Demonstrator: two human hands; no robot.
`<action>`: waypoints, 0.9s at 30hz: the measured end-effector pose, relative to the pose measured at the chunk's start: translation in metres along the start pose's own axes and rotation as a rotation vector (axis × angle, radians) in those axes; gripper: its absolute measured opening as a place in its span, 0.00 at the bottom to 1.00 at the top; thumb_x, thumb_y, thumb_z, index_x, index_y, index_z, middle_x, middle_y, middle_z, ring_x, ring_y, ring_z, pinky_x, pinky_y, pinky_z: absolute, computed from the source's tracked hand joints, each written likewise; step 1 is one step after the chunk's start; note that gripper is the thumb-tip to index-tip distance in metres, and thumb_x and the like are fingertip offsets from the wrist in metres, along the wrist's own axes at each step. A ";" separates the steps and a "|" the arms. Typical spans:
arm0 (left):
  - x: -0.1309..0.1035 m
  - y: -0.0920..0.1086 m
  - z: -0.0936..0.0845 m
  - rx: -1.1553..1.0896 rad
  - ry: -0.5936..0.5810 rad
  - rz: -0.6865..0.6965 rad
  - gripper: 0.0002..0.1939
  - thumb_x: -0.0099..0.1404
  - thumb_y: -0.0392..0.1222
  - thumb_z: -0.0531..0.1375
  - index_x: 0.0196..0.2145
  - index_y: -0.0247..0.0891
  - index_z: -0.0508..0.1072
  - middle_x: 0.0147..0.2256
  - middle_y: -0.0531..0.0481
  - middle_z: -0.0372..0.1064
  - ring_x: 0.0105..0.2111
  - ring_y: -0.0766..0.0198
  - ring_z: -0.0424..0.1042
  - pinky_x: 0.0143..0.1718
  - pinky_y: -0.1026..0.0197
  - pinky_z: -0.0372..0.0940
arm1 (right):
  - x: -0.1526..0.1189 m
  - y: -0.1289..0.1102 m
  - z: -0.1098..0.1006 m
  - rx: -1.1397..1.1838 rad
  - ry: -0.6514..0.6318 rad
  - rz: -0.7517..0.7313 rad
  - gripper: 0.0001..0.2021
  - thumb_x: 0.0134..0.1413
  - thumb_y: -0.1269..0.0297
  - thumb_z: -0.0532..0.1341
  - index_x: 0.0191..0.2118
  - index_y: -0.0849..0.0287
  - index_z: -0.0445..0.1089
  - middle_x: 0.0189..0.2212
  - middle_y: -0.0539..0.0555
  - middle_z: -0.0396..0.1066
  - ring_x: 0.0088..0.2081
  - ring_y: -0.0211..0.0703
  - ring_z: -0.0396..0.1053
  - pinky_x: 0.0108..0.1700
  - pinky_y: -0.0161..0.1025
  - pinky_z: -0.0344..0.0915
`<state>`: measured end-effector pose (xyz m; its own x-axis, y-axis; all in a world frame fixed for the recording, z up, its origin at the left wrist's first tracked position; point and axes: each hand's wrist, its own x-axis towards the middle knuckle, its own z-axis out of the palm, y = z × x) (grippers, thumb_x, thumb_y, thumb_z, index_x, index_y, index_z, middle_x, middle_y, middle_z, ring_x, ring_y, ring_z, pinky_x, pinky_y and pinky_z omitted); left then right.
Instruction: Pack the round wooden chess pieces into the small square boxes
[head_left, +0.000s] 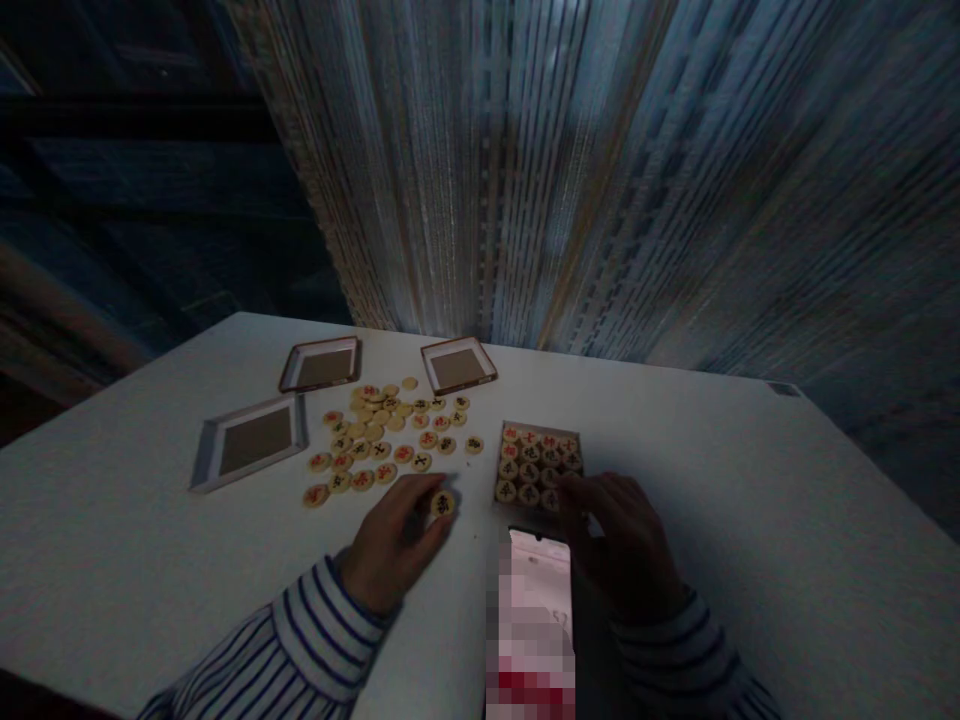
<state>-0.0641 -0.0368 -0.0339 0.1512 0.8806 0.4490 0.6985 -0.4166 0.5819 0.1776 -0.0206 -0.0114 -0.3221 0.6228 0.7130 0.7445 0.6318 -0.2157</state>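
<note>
Between the thumb and fingers of my left hand (390, 540) is a round wooden Chinese chess piece (443, 503), its dark character facing up. Just beyond that hand lies a spread of loose chess pieces (382, 450), some with red characters, some with dark ones, some blank side up. My right hand (619, 535) reaches over the near right corner of a square box (500, 425) filled with rows of pieces. Its fingertips are at a piece in the box's front row; whether they grip it is hidden.
A phone (536, 600) with a lit screen lies in front of the box. Three shallow trays or lids, one at left (251, 440), one behind it (321, 364) and one at the back (459, 365), stand around the loose pieces. A curtain (525, 180) hangs behind the white table (712, 470).
</note>
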 end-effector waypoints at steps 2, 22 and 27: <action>0.001 0.001 -0.001 -0.011 -0.002 -0.023 0.16 0.57 0.38 0.57 0.45 0.37 0.66 0.36 0.46 0.70 0.32 0.63 0.70 0.33 0.61 0.68 | -0.001 0.002 0.001 0.028 0.044 0.008 0.05 0.53 0.72 0.55 0.34 0.63 0.68 0.23 0.53 0.70 0.27 0.40 0.64 0.31 0.38 0.60; 0.008 0.013 -0.002 -0.697 -0.127 -0.523 0.21 0.49 0.44 0.62 0.42 0.33 0.71 0.26 0.51 0.71 0.26 0.64 0.71 0.30 0.60 0.67 | 0.001 -0.013 0.003 -0.076 0.084 -0.018 0.05 0.53 0.71 0.55 0.31 0.62 0.68 0.20 0.53 0.67 0.23 0.39 0.63 0.26 0.36 0.62; 0.034 0.028 0.010 -0.606 -0.199 -0.334 0.19 0.52 0.42 0.60 0.43 0.35 0.71 0.26 0.52 0.70 0.26 0.66 0.68 0.30 0.63 0.64 | 0.000 -0.013 0.000 -0.009 0.099 -0.015 0.05 0.53 0.71 0.55 0.32 0.60 0.67 0.21 0.52 0.67 0.24 0.38 0.64 0.26 0.36 0.63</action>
<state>-0.0328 -0.0164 -0.0091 0.1619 0.9833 0.0832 0.2276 -0.1192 0.9664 0.1681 -0.0293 -0.0088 -0.2742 0.5640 0.7790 0.7450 0.6367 -0.1988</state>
